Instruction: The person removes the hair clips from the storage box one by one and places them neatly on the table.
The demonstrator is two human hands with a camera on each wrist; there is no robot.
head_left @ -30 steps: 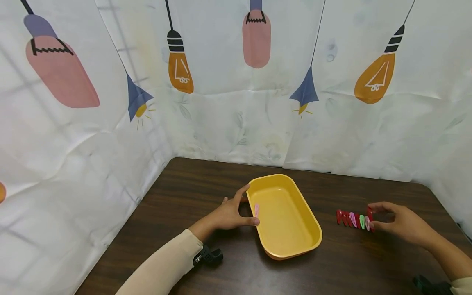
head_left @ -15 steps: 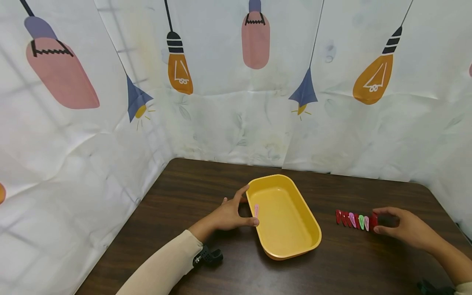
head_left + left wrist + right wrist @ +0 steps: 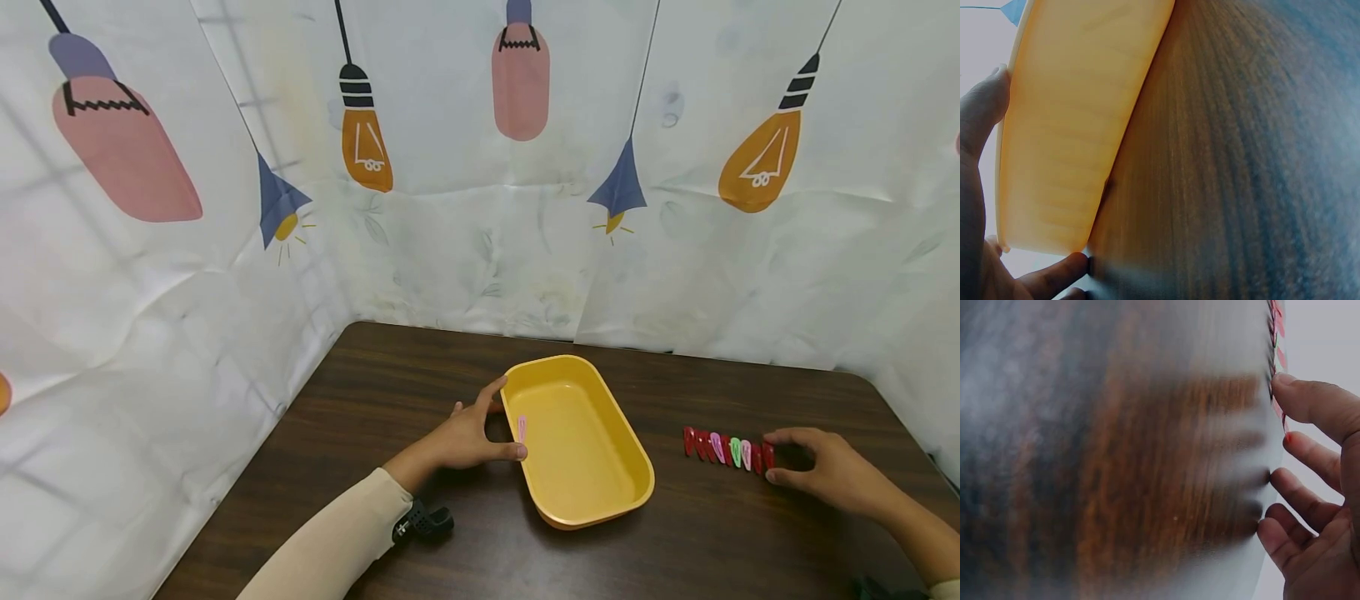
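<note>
A yellow plastic tray (image 3: 577, 500) stands on the dark wooden table, with a pink hair clip (image 3: 522, 428) at its left inner wall. My left hand (image 3: 472, 433) grips the tray's left side, thumb over the rim and fingers along the outside; the left wrist view shows the thumb (image 3: 988, 100) against the upper edge. To the right lies a row of snap hair clips (image 3: 717, 447) in red, pink and green. My right hand (image 3: 828, 467) holds the red hair clip (image 3: 768, 457) at the row's right end, thumb and index finger at its two ends.
The brown table (image 3: 420, 358) has rounded back corners. A white curtain (image 3: 465, 267) printed with lamps hangs behind it and along the left. A black wrist strap (image 3: 427, 521) shows by the left sleeve.
My right hand has shifted slightly right and down with the red hair clip, and another red clip now shows beside it in the row. The left hand and tray stay put.
</note>
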